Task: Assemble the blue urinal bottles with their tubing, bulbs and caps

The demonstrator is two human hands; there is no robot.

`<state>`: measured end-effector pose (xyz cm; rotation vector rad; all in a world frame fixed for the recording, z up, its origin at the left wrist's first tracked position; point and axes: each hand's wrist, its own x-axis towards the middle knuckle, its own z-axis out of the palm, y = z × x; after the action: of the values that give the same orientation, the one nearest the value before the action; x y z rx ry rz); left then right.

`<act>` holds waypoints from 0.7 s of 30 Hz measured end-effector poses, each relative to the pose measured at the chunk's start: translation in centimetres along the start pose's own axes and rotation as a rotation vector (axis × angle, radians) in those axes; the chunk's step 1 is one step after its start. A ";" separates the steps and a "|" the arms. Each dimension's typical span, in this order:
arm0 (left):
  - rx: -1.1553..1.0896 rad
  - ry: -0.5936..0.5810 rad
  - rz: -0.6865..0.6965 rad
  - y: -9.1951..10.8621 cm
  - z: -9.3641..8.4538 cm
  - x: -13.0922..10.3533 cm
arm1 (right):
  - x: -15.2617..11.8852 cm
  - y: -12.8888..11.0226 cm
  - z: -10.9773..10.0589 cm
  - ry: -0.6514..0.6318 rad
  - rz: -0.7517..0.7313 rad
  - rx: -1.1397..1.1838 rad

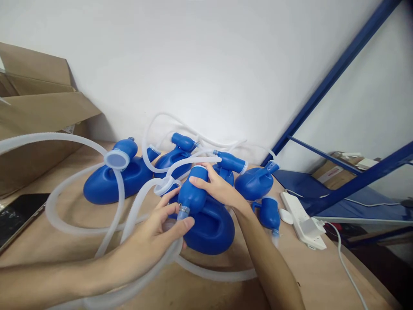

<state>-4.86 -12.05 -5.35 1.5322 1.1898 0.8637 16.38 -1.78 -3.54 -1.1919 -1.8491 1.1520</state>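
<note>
Left hand [151, 241], blue funnel [192, 191] upright

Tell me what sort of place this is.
Probably a small workshop or packing bench: several identical blue plastic vessels with translucent hoses lie on a plywood table, beside cardboard boxes and a blue metal rack.

Both bare forearms reach forward, converging. The left hand [155, 241] curls with thumb and fingers pinched; the right hand [216, 185] lies palm-down, fingers wrapped and closed.
</note>
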 end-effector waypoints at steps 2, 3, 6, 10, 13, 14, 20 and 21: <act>0.093 -0.047 0.010 0.5 -0.4 0.6 | 0.8 0.5 0.4 0.030 0.028 0.091; 0.165 -0.080 0.028 0.8 -0.9 0.9 | 1.2 0.7 0.6 0.045 0.035 0.132; 0.394 -0.115 0.147 2.5 -3.7 1.6 | 1.6 0.8 0.7 0.059 0.011 0.172; 0.571 0.050 0.369 6.4 -7.2 2.0 | 1.2 0.2 0.4 -0.005 0.008 0.160; 0.537 0.149 0.518 8.5 -7.8 3.8 | 0.9 -0.2 0.7 -0.085 0.045 0.232; 0.497 0.179 0.528 8.7 -7.6 5.0 | 0.9 -0.3 1.0 -0.090 0.043 0.272; 0.183 0.014 0.334 4.8 -5.5 13.5 | 1.1 0.0 3.0 -0.058 0.003 0.458; 0.132 0.000 0.307 4.0 -5.2 14.4 | 1.2 0.1 3.1 -0.057 0.005 0.454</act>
<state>-4.75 3.00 -0.52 1.8554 1.0429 1.0000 13.37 -1.65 -4.85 -0.9101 -1.5091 1.5198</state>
